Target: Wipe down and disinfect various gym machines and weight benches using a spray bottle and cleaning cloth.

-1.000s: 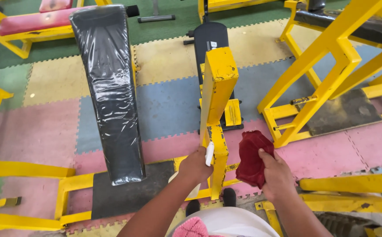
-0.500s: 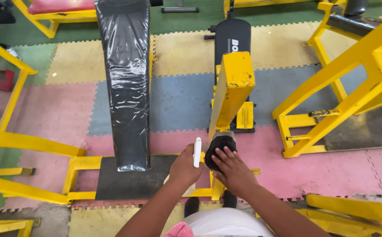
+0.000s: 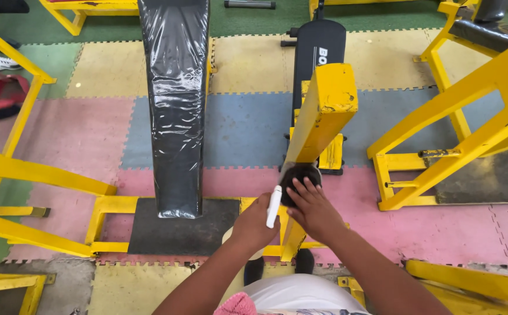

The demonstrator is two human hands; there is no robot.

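My left hand [image 3: 254,224] grips a white spray bottle [image 3: 273,206], its nozzle pointing up beside a yellow steel post [image 3: 318,119]. My right hand [image 3: 312,210] presses a dark red cloth [image 3: 298,173] flat against the lower part of that post, fingers spread over it. The cloth looks almost black here and is mostly hidden under my fingers. The post has chipped paint near its top.
A long black bench pad wrapped in plastic [image 3: 175,99] lies left of the post on a yellow frame [image 3: 105,213]. A shorter black pad [image 3: 318,49] sits behind the post. Yellow machine frames [image 3: 470,111] stand right and left [image 3: 14,169]. Coloured foam mats [image 3: 236,128] cover the floor.
My right hand brought the red cloth from the right onto the post and now rubs it slightly higher. The left hand kept the bottle beside the post. The view shifted left and down.
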